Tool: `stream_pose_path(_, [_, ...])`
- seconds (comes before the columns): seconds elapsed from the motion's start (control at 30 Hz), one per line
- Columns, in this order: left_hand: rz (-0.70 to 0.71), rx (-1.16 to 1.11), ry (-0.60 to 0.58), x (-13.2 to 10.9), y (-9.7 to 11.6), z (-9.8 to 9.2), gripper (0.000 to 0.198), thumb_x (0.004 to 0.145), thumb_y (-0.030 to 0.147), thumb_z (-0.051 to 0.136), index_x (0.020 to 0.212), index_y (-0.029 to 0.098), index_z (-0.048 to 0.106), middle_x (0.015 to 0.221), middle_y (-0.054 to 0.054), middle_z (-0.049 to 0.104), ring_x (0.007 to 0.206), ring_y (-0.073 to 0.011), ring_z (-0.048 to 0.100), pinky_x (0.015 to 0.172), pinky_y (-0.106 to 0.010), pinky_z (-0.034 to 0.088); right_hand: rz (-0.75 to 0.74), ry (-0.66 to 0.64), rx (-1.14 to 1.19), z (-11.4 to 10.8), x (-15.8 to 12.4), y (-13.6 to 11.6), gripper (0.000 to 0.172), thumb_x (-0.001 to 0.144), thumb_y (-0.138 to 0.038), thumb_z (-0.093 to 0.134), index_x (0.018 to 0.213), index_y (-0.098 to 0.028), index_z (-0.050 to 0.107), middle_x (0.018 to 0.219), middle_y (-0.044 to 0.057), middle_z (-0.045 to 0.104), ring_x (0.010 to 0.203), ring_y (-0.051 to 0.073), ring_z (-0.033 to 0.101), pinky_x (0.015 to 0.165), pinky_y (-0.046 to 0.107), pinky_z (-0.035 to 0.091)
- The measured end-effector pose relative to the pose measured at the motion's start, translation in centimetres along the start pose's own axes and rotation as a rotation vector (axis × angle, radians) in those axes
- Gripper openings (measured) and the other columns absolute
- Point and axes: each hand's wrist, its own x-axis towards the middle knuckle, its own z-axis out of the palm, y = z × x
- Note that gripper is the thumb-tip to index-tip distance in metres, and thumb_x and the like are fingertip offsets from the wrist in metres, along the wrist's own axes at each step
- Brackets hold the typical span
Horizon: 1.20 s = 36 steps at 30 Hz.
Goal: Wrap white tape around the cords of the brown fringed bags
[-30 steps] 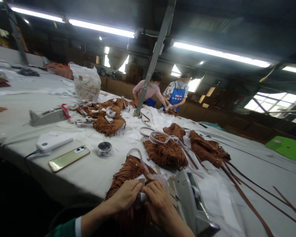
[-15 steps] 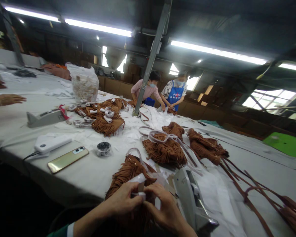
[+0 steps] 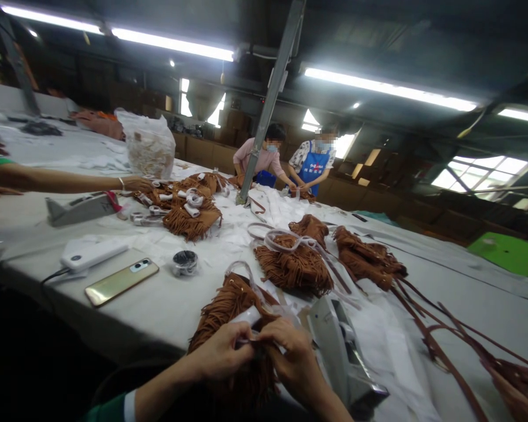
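Note:
A brown fringed bag lies at the table's front edge, partly under my hands. My left hand is closed, thumb and fingers pinching a pale-wrapped part of the bag's strap. Close against it, my right hand is closed too, its fingertips on a brown piece of the strap. The exact grip is partly hidden by my fingers. A roll of white wrapping sits just above my fingers on the bag. Right of my right hand stands a grey tape dispenser.
More fringed bags lie beyond, with a pile of bags farther left. A gold phone, a white device and a black roll lie on the left. Two people work behind a slanted post. A person's hand is at lower right.
My fingers have drawn closer together over the strap piece. From the left a co-worker's arm has reached to the bag pile. Another person's hand has appeared at lower right with brown material.

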Motion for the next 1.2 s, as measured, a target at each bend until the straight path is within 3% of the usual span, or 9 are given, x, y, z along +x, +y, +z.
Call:
stream_pose_path(0.17, [-0.115, -0.359, -0.05, 0.8, -0.7, 0.4, 0.04, 0.071, 0.053, 0.063, 0.077, 0.017, 0.047, 0.051, 0.004, 0.053, 0.03, -0.0063, 0.041, 0.03, -0.017, 0.03, -0.112, -0.093, -0.009, -0.7, 0.3, -0.5, 0.023, 0.087, -0.011, 0.047, 0.095, -0.021, 0.065, 0.083, 0.003, 0.069, 0.081, 0.017, 0.062, 0.076, 0.032, 0.048])
stream_pose_path(0.37, [-0.218, -0.706, -0.098, 0.2, 0.6, -0.4, 0.02, 0.063, 0.025, 0.06, 0.078, 0.014, 0.054, 0.054, 0.004, 0.052, 0.034, -0.0045, 0.04, 0.029, -0.013, 0.027, -0.166, -0.087, 0.077, -1.4, 0.4, -0.4, 0.021, 0.087, -0.011, 0.047, 0.095, -0.02, 0.064, 0.085, 0.005, 0.069, 0.083, 0.017, 0.062, 0.081, 0.032, 0.049])
stream_pose_path(0.5, [-0.224, -0.596, -0.039, 0.3, 0.7, 0.0, 0.018, 0.06, 0.022, 0.058, 0.075, 0.015, 0.051, 0.05, 0.006, 0.05, 0.03, -0.003, 0.034, 0.027, -0.013, 0.021, -0.191, -0.034, -0.029, -0.6, -0.3, 0.0, 0.026, 0.084, -0.009, 0.049, 0.103, -0.021, 0.062, 0.096, 0.007, 0.07, 0.093, 0.019, 0.064, 0.086, 0.035, 0.048])
stream_pose_path(0.67, [-0.118, -0.429, 0.018, 1.0, -0.5, 0.5, 0.026, 0.065, 0.035, 0.063, 0.077, 0.016, 0.048, 0.052, 0.007, 0.049, 0.028, -0.0001, 0.028, 0.027, -0.013, 0.021, -0.148, 0.003, -0.283, -0.2, -3.0, 0.3, 0.038, 0.083, -0.012, 0.051, 0.119, -0.022, 0.058, 0.117, 0.008, 0.066, 0.112, 0.022, 0.059, 0.1, 0.041, 0.04])
stream_pose_path(0.77, [-0.102, -0.397, 0.015, 1.4, -1.8, 0.2, 0.03, 0.07, 0.039, 0.063, 0.082, 0.015, 0.05, 0.056, 0.006, 0.052, 0.028, 0.0013, 0.025, 0.028, -0.012, 0.018, 0.154, 0.245, -0.326, -2.9, -6.5, 1.8, 0.037, 0.086, -0.023, 0.051, 0.123, -0.022, 0.057, 0.121, 0.009, 0.064, 0.114, 0.023, 0.057, 0.103, 0.043, 0.038])
stream_pose_path(0.87, [-0.09, -0.417, 0.01, 1.7, -3.4, 0.3, 0.03, 0.073, 0.041, 0.062, 0.082, 0.015, 0.051, 0.058, 0.006, 0.052, 0.029, 0.0018, 0.025, 0.028, -0.012, 0.016, 0.751, 0.633, -0.298, -7.5, -11.2, 4.1, 0.043, 0.087, -0.042, 0.046, 0.118, -0.016, 0.06, 0.121, 0.014, 0.062, 0.115, 0.027, 0.056, 0.101, 0.044, 0.041])
stream_pose_path(0.93, [-0.082, -0.438, 0.018, 1.8, -4.1, 0.7, 0.03, 0.072, 0.041, 0.064, 0.078, 0.015, 0.051, 0.058, 0.007, 0.05, 0.03, 0.0022, 0.024, 0.029, -0.011, 0.016, 1.056, 0.626, -0.236, -10.1, -14.1, 5.6, 0.058, 0.083, -0.055, 0.041, 0.112, -0.011, 0.065, 0.12, 0.017, 0.062, 0.118, 0.031, 0.053, 0.103, 0.047, 0.038])
stream_pose_path(1.03, [-0.09, -0.444, 0.017, 1.9, -4.6, 1.2, 0.031, 0.071, 0.042, 0.066, 0.076, 0.015, 0.052, 0.059, 0.007, 0.049, 0.031, 0.0017, 0.025, 0.029, -0.011, 0.017, 1.149, 0.487, -0.144, -11.5, -16.2, 7.2, 0.06, 0.074, -0.062, 0.045, 0.088, -0.011, 0.074, 0.1, 0.017, 0.071, 0.105, 0.035, 0.061, 0.097, 0.048, 0.041])
stream_pose_path(1.2, [-0.096, -0.425, -0.01, 1.8, -4.3, 1.3, 0.031, 0.07, 0.041, 0.07, 0.076, 0.015, 0.055, 0.058, 0.006, 0.051, 0.03, 0.0009, 0.026, 0.029, -0.012, 0.018, 1.085, 0.386, -0.025, -10.6, -15.5, 8.2, 0.05, 0.068, -0.06, 0.055, 0.069, -0.014, 0.074, 0.076, 0.01, 0.073, 0.082, 0.029, 0.066, 0.077, 0.037, 0.048])
